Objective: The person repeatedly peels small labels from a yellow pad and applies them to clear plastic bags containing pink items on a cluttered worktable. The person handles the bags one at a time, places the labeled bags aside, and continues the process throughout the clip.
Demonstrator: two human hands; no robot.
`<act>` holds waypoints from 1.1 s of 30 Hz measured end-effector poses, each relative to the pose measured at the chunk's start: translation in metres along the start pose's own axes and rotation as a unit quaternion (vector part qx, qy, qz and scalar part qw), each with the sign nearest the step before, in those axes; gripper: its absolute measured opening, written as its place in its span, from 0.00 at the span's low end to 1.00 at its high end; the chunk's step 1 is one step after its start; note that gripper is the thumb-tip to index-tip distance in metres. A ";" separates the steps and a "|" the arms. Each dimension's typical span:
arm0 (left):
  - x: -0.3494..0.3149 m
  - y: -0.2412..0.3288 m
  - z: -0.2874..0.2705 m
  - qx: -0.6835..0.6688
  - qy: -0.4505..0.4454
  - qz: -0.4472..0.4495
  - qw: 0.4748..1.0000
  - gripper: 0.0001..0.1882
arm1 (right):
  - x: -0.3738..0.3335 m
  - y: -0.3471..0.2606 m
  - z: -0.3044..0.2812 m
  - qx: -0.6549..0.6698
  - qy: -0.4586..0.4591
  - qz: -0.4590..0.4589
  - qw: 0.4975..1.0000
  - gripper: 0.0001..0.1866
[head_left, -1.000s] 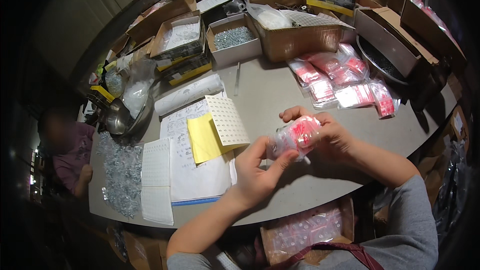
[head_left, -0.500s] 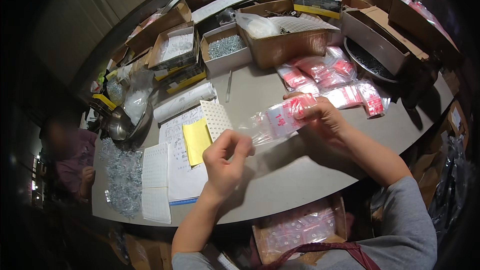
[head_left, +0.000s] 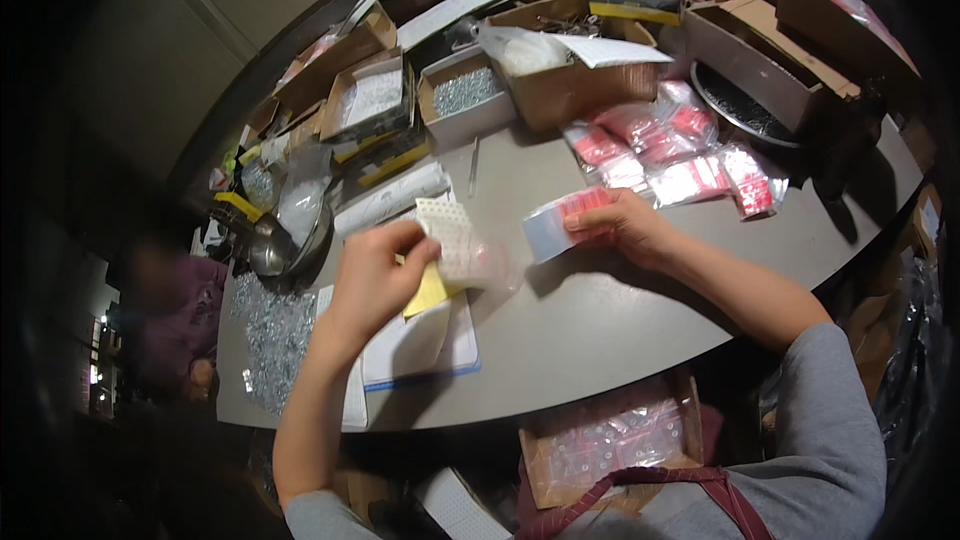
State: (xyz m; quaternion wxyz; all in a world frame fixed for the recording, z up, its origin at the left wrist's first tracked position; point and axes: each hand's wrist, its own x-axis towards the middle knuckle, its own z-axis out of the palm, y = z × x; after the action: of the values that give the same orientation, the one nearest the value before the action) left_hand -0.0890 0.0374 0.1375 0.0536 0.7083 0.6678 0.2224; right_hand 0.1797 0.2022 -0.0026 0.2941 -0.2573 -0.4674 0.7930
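My left hand [head_left: 378,275] is closed in a pinch at the edge of a clear plastic bag [head_left: 488,268], which is smeared by motion. Behind that bag lie a sheet of small labels [head_left: 437,210] and a yellow paper [head_left: 428,294]. To the right, my right hand [head_left: 630,228] grips a small stack of flat plastic bags with red print [head_left: 548,228], its thumb on top. The two hands are apart above the grey table [head_left: 570,340]. Beyond my right hand, several filled red-and-clear packets [head_left: 690,178] lie in a pile.
Small metal parts [head_left: 275,340] spread at the left, near a metal scoop [head_left: 270,252]. Open boxes, one with screws [head_left: 465,92], line the back. A round pan of dark parts [head_left: 745,105] stands back right. A box of packets [head_left: 615,440] is below the table edge. Another person [head_left: 170,315] sits left.
My left hand has moved left and up, drawing a clear bag away from the stack. My right hand has shifted slightly left and still holds the stack. The view has shifted a little.
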 end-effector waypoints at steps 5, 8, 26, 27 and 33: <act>0.013 0.005 -0.021 0.132 0.008 0.118 0.984 0.05 | 0.002 -0.009 -0.014 -0.053 0.045 -0.039 0.997 0.13; 0.019 0.009 -0.031 0.095 0.126 0.147 0.977 0.02 | -0.001 -0.011 -0.017 -0.103 0.043 -0.033 0.993 0.13; -0.214 -0.080 -0.016 -0.383 0.414 -0.221 0.796 0.14 | 0.004 -0.006 -0.016 -0.128 0.023 -0.011 0.991 0.14; -0.238 -0.085 -0.013 -0.399 0.445 -0.246 0.763 0.13 | 0.007 -0.006 -0.024 -0.123 0.003 -0.014 0.992 0.14; -0.420 -0.163 0.059 -0.552 0.629 -0.318 0.446 0.08 | 0.016 0.005 -0.063 -0.081 0.027 0.015 0.996 0.15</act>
State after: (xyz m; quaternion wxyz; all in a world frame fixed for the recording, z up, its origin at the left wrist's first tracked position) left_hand -0.2206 -0.3398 -0.0780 0.0658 -0.0658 0.4336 0.8963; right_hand 0.2103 0.2485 -0.0359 0.2725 -0.3085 -0.5183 0.7496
